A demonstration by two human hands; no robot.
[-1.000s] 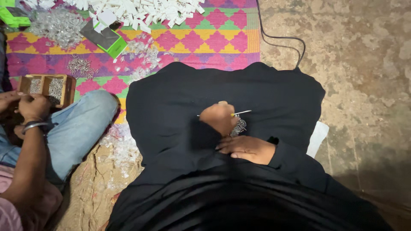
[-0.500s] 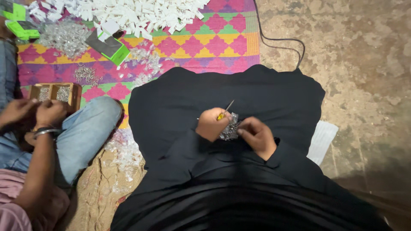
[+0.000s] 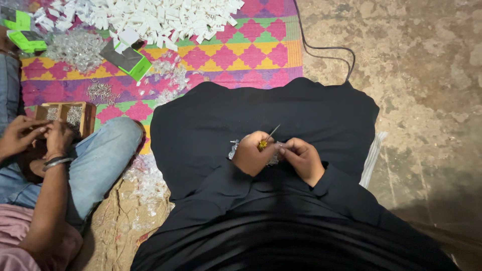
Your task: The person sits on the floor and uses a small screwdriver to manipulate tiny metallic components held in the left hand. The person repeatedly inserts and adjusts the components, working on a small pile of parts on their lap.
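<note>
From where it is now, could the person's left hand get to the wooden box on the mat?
Probably not without leaning. The left hand is in the lap holding a small screwdriver, and the wooden box lies far left, beyond the co-worker's knee and hands.

Mat (image 3: 251, 55): diamond pattern in pink, magenta, yellow, orange, green; white pieces (image 3: 160, 17) heaped on it; box (image 3: 128, 59): grey with bright green edge; green scraps (image 3: 22, 31) at top left; tray (image 3: 68, 114): brown wood; robe (image 3: 216, 120): plain black; screwdriver (image 3: 266, 140): yellow handle, silver shaft; jeans (image 3: 95, 160): light blue; floor (image 3: 427, 75): mottled tan-grey; cable (image 3: 326, 50): black.
</note>
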